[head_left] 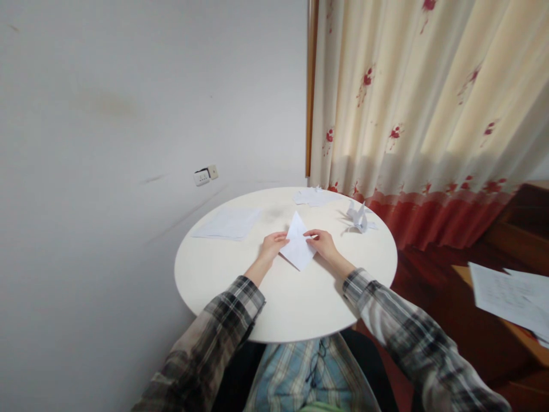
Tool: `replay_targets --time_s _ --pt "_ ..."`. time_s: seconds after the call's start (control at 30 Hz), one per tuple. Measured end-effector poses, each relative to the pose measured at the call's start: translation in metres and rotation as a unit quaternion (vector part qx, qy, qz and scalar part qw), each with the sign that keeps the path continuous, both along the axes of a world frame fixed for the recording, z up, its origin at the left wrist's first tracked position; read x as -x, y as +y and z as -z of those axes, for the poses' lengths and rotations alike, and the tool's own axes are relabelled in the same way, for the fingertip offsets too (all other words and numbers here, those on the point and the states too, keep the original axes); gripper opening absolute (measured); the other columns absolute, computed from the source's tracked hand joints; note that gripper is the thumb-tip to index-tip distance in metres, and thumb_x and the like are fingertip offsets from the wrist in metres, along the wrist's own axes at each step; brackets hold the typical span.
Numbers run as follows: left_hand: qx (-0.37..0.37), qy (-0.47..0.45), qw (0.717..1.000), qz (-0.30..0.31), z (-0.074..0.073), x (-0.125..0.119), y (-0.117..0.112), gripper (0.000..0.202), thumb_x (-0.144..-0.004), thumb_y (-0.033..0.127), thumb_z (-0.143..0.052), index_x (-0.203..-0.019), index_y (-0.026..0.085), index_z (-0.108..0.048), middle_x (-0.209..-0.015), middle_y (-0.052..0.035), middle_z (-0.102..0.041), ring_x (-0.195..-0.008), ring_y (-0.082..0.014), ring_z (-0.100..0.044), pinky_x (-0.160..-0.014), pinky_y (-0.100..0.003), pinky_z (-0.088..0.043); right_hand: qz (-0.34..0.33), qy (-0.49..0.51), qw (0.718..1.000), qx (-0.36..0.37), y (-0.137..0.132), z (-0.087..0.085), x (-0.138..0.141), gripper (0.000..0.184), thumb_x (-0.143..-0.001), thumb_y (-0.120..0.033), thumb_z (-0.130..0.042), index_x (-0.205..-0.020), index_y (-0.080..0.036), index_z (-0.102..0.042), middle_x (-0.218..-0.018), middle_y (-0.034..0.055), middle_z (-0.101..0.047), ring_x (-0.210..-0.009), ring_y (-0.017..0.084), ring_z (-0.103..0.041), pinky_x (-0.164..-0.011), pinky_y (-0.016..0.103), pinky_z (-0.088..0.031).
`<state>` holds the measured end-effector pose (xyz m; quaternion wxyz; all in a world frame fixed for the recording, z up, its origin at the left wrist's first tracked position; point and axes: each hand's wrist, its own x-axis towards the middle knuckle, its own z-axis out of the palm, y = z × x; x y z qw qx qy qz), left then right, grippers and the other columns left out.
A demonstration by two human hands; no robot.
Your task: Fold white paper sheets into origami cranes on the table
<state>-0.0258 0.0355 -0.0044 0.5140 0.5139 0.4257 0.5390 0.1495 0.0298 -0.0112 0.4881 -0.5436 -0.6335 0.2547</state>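
Head camera looks down at a round white table (pixel 214 274). The folded paper (pixel 298 247) lies near the middle, between both hands. The left hand (pixel 270 247) has its fingers close together, pinching the paper's left edge. The right hand (pixel 322 243) pinches the right edge the same way. The paper looks only partly folded, a flat pointed shape. A finished paper bird (pixel 358 218) sits nearby, and flat sheets (pixel 227 223) lie to the left.

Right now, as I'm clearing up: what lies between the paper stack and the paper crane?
The folded sheet, held by left hand and right hand; head view.
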Motion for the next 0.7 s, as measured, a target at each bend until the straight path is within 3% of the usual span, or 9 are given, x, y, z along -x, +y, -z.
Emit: replay_targets --time_s 0.4,0.7 --pt "-0.026 -0.011 1.0 0.002 -0.0003 0.0013 0.0015 0.028 -0.052 0.018 -0.071 -0.077 0.013 -0.059 -0.075 -0.0047 -0.064 -0.07 -0.0149 -0.059 -0.072 -0.03 -0.044 -0.007 0.046 0.999 -0.021 -0.0019 -0.0027 0.0 0.022 -0.064 -0.016 -0.055 -0.081 -0.013 -0.069 -0.083 0.0076 -0.069 -0.062 0.013 -0.057 -0.063 0.025 -0.044" --pt "-0.043 0.025 0.998 0.035 -0.002 -0.0014 0.0004 0.042 -0.057 0.023 -0.071 -0.096 0.015 -0.056 -0.101 -0.009 -0.06 -0.091 -0.0182 -0.057 -0.081 -0.031 -0.043 0.039 0.198 0.979 0.038 0.0054 0.0029 -0.0066 0.026 -0.057 -0.017 -0.058 -0.081 -0.01 -0.068 -0.076 0.0079 -0.068 -0.059 0.013 -0.055 -0.055 0.023 -0.041"
